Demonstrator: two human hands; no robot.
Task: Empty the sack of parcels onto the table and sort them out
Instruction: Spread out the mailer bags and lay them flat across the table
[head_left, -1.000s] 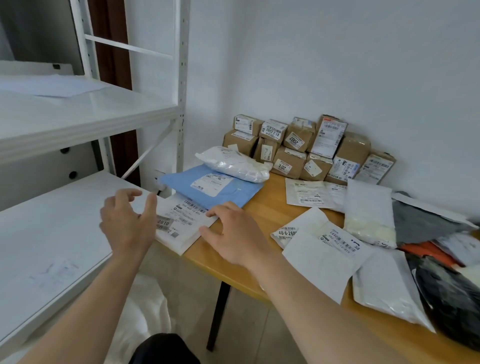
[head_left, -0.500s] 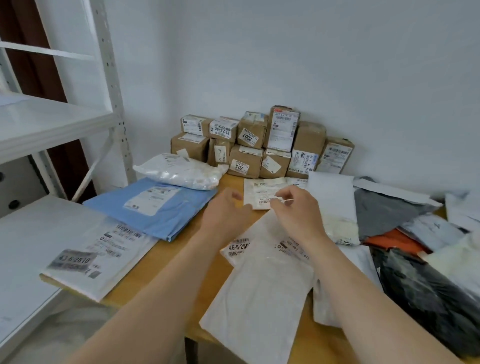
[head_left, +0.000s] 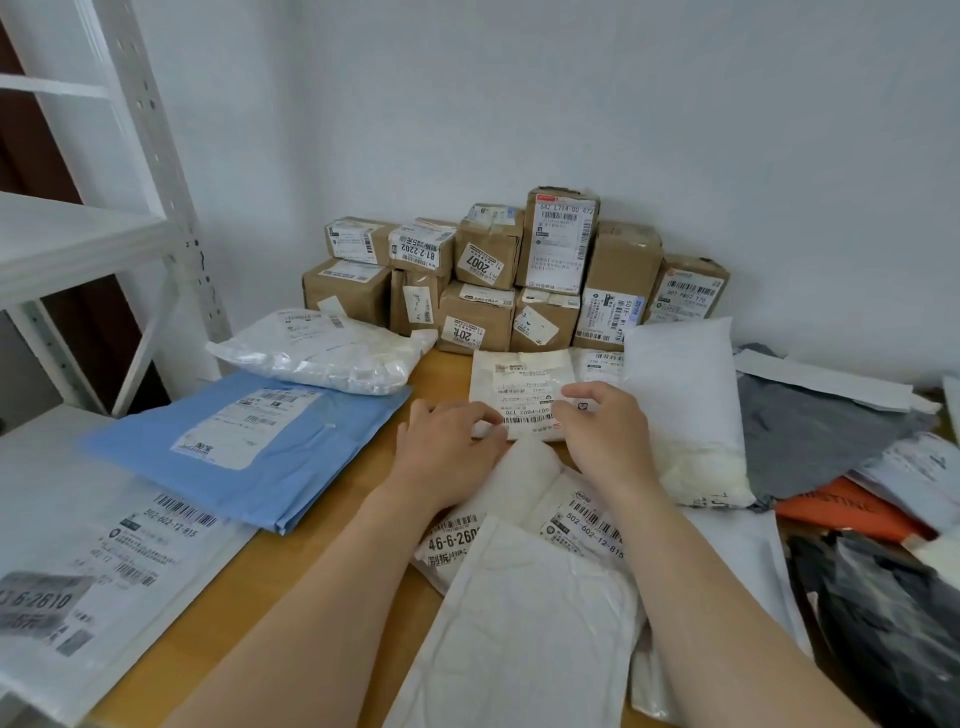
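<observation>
The small white parcel (head_left: 524, 382) lies mid-table (head_left: 449, 376) just before the boxes (head_left: 475, 322), the left hand (head_left: 447, 447) and right hand (head_left: 602, 431) clasping its near corners with curled fingers (a level, label-up lift probably suits sorting best).

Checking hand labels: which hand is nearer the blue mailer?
Left. The left hand is just right of the blue mailer, at the labelled white parcel; the right hand is farther right on that parcel.
</observation>
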